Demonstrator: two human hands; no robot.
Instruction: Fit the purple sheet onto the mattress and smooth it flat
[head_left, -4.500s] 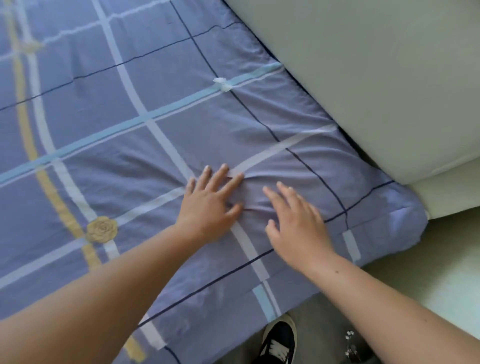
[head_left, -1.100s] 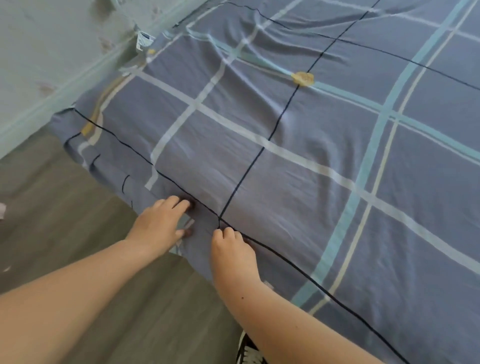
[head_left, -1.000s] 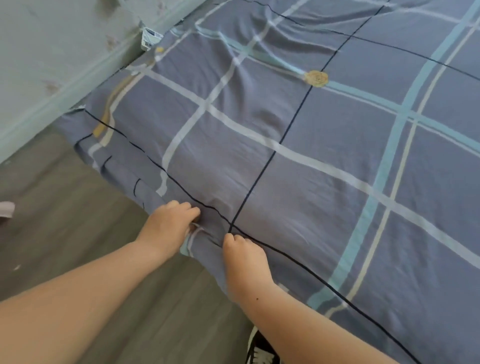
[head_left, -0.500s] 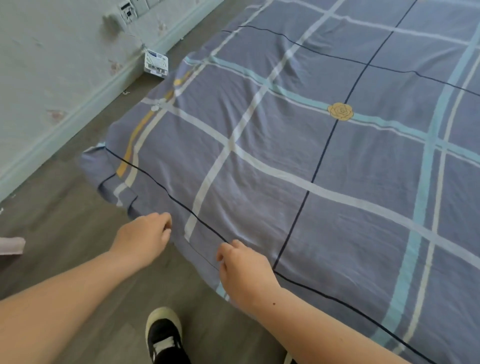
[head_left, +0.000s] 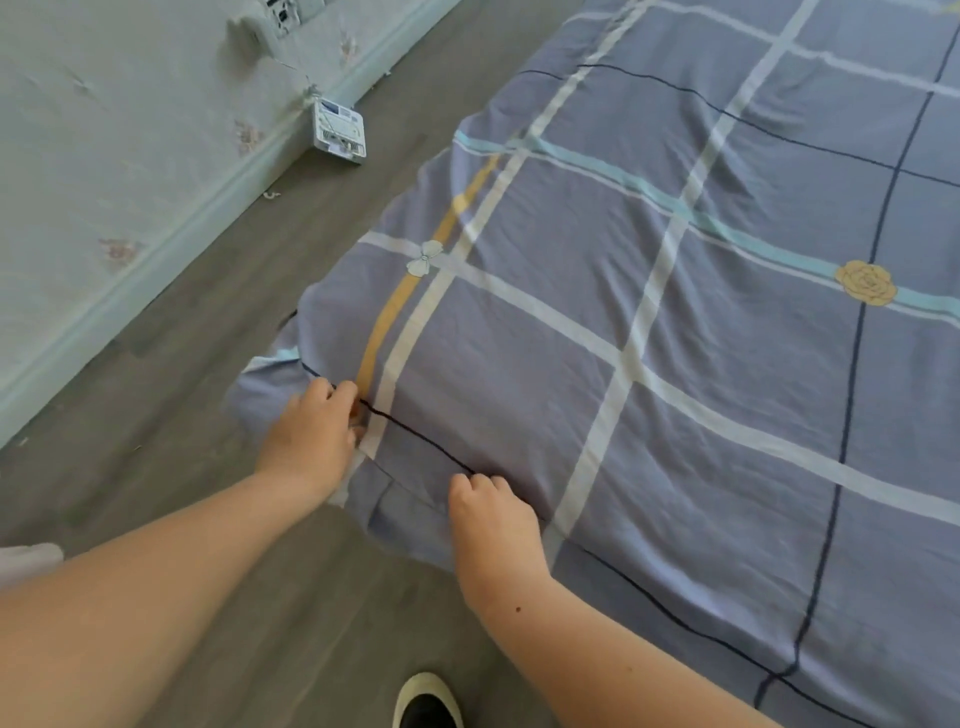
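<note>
The purple sheet (head_left: 701, 364), checked with white, teal, yellow and dark lines, covers the mattress and hangs over its near edge. The mattress itself is hidden under the cloth. My left hand (head_left: 311, 436) grips the sheet's edge close to the near left corner, fingers curled by the yellow stripe. My right hand (head_left: 493, 525) grips the hanging edge a little to the right, fingers curled into the fabric along the dark line. Loose cloth bunches at the corner (head_left: 270, 384). Faint wrinkles run across the top of the sheet.
Grey wood-look floor (head_left: 234, 291) runs between the bed and a pale green wall (head_left: 114, 145) with a skirting board. A small white device (head_left: 340, 130) lies on the floor by the wall. My dark shoe (head_left: 428, 701) stands beside the bed.
Earlier both hands pressed flat at another corner near a white mattress side. Since one second ago both hands moved left along the near edge toward this corner, still gripping the sheet.
</note>
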